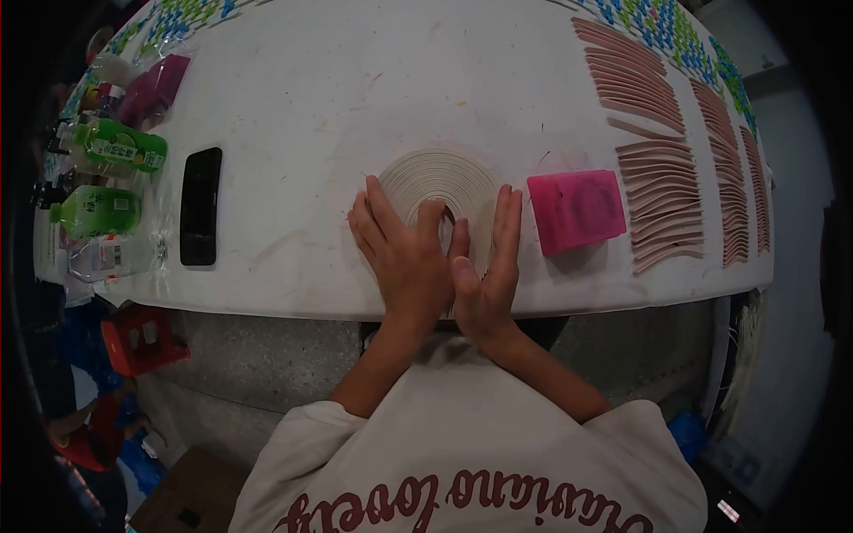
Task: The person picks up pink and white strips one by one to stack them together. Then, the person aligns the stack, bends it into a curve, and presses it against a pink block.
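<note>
A flat coil of cream-coloured strip [435, 163], tightly wound, lies on the white table in front of me. My left hand [402, 253] grips the coil's left side, some fingers at the outer rim and others bent in at the centre. Along the right side, my right hand [489, 280] holds the coil between outstretched outer fingers and a finger near the middle. The hands cover the near part of the coil. Just right of my right hand stands a bright pink block [576, 211] with a darker smudge on one face.
Rows of pinkish curved strips [659, 204] lie on the right. A black phone [202, 206] is on the left, beside green-labelled bottles [120, 147] and a bagged magenta item [155, 91]. Blue and green pieces [653, 22] line the far edge. A red stool [142, 338] stands below left.
</note>
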Tool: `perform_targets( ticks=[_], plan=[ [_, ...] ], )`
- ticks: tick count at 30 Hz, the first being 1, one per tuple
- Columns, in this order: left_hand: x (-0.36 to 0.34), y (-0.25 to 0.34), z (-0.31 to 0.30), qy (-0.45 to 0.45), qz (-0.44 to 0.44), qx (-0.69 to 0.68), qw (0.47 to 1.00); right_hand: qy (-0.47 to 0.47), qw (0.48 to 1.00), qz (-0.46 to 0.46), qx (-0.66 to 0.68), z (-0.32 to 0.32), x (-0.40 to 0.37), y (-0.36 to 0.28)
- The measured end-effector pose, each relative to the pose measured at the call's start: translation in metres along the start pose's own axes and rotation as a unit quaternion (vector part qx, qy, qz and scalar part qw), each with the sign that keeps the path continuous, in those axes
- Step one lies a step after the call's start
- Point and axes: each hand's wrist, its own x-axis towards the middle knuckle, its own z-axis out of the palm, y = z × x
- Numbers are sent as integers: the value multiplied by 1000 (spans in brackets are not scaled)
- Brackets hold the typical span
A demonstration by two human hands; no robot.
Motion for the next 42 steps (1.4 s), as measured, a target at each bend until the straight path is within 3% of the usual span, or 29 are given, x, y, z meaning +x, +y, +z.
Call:
perform_targets(
  ticks=[16,24,42],
  plan=[
    [-1,-1,5,2,21,114,993,-10,998,-31,-51,-4,1,7],
    [0,0,5,7,9,99,995,-8,999,13,-39,-3,2,2],
    [0,-2,7,22,2,106,994,-42,999,-6,-14,-6,2,5]
  ],
)
